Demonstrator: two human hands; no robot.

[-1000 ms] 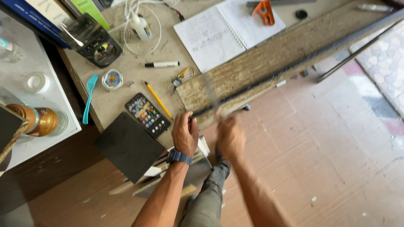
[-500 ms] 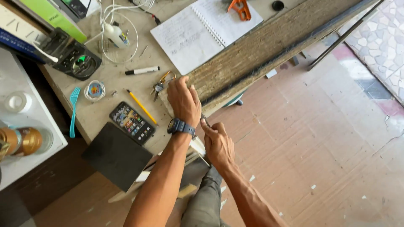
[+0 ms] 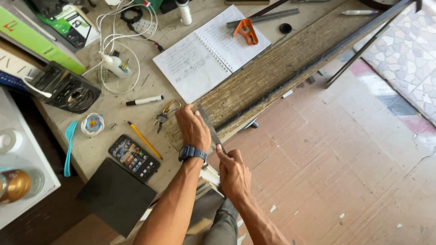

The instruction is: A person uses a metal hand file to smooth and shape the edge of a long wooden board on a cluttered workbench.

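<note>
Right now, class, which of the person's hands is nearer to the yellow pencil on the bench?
Left. The left hand rests on the plank end just right of the yellow pencil; the right hand is farther off, beyond the bench edge.

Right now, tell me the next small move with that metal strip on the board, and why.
Probably press the metal strip flat and square it across the board. The left hand pins its far part on the board's near end, while the right hand holds the end overhanging the edge, so it looks placed but not yet aligned.
</note>
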